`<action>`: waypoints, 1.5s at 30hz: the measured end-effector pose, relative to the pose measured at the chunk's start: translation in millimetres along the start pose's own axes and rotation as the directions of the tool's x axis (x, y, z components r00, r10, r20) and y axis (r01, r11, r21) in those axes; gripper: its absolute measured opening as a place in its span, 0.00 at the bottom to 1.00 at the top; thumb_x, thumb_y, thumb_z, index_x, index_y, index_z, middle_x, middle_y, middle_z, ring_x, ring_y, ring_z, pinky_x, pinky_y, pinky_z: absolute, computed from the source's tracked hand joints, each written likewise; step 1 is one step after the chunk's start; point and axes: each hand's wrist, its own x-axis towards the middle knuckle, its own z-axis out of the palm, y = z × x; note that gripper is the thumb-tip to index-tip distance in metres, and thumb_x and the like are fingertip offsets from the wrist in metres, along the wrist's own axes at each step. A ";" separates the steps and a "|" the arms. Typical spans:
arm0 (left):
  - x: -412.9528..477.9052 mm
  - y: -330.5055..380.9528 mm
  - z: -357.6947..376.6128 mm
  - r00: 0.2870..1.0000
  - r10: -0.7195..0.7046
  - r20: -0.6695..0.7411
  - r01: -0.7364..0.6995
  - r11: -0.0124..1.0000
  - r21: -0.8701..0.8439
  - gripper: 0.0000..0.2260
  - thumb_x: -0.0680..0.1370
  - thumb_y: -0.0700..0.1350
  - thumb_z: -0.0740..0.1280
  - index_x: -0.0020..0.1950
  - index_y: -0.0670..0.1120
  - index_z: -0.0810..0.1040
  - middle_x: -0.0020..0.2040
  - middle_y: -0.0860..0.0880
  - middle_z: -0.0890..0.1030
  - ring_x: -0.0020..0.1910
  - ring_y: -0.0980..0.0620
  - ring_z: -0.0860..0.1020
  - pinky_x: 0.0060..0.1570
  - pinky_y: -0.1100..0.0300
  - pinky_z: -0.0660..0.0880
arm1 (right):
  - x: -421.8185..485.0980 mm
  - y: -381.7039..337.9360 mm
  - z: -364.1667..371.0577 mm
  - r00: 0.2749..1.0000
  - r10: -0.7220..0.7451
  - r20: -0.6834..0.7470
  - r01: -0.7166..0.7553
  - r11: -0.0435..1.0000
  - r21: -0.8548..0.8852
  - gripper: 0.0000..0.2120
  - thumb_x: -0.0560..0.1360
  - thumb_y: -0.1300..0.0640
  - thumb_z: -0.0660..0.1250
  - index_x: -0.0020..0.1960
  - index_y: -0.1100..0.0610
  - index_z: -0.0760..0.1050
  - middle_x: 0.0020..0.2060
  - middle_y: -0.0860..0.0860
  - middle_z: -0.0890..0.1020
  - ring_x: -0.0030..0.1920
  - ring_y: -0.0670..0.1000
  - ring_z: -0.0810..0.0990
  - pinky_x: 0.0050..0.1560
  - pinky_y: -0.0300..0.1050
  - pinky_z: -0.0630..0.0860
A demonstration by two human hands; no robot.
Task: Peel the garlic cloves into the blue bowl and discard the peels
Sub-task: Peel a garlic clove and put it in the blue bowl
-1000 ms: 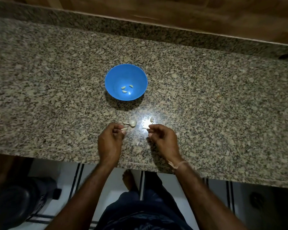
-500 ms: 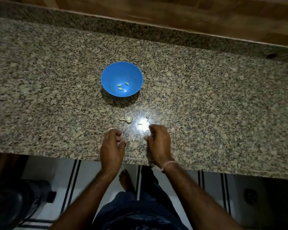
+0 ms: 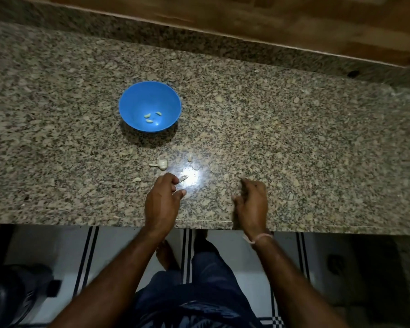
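- blue bowl (image 3: pixel 134 104): on the table (image 3: pixel 305 143), far left of the hands. A few peeled cloves (image 3: pixel 151 117) lie at the bottom, pointing different ways.
- pale scrap (image 3: pixel 136 179): flat on the table, just left of the left hand. Long axis roughly left-right. Clove or peel, cannot tell.
- garlic piece (image 3: pixel 162 164): between bowl and left hand, touching neither. Thin stem points left and fat end right, so the long axis runs along the table edge. Probably very light, firm inside, with a dry papery skin that slides on polished stone. Best pinched at the fat end, as the stem looks likely to snap.
- left hand (image 3: pixel 162 201): fingers loosely curled, thumb out to the right, nothing seen in it.
- peel sliver (image 3: pixel 184 178): just beyond the left hand's fingers. Flimsy, needs a fingertip pinch.
- small clove (image 3: pixel 189 157): long axis points away from the person.
- right hand (image 3: pixel 252 200): curled and blurred; cannot tell if it holds anything.
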 end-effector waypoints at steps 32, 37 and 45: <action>-10.9 60.3 19.8 0.678 -0.727 0.109 0.261 0.099 -0.960 0.08 0.85 0.45 0.64 0.57 0.45 0.81 0.52 0.45 0.86 0.53 0.49 0.84 0.54 0.56 0.80 | 81.0 -80.9 49.3 0.613 -0.434 0.660 0.392 0.893 0.222 0.05 0.76 0.66 0.75 0.45 0.58 0.85 0.41 0.48 0.87 0.42 0.45 0.86 0.46 0.38 0.81; 8.3 82.1 15.7 0.653 -0.679 0.335 0.130 -0.336 -0.933 0.10 0.85 0.44 0.62 0.51 0.43 0.81 0.46 0.44 0.82 0.45 0.50 0.80 0.43 0.58 0.79 | 65.9 -100.2 28.5 0.507 -0.447 0.737 0.353 0.888 0.296 0.11 0.79 0.69 0.71 0.55 0.56 0.87 0.52 0.49 0.88 0.52 0.43 0.87 0.55 0.40 0.83; 13.3 73.8 24.5 0.623 -0.684 0.379 0.074 -0.431 -0.899 0.19 0.86 0.56 0.58 0.43 0.46 0.75 0.40 0.47 0.78 0.39 0.53 0.77 0.47 0.62 0.77 | 62.0 -103.8 4.5 0.565 -0.604 0.562 0.395 0.796 0.458 0.04 0.78 0.60 0.75 0.52 0.57 0.86 0.46 0.46 0.88 0.48 0.43 0.86 0.50 0.40 0.82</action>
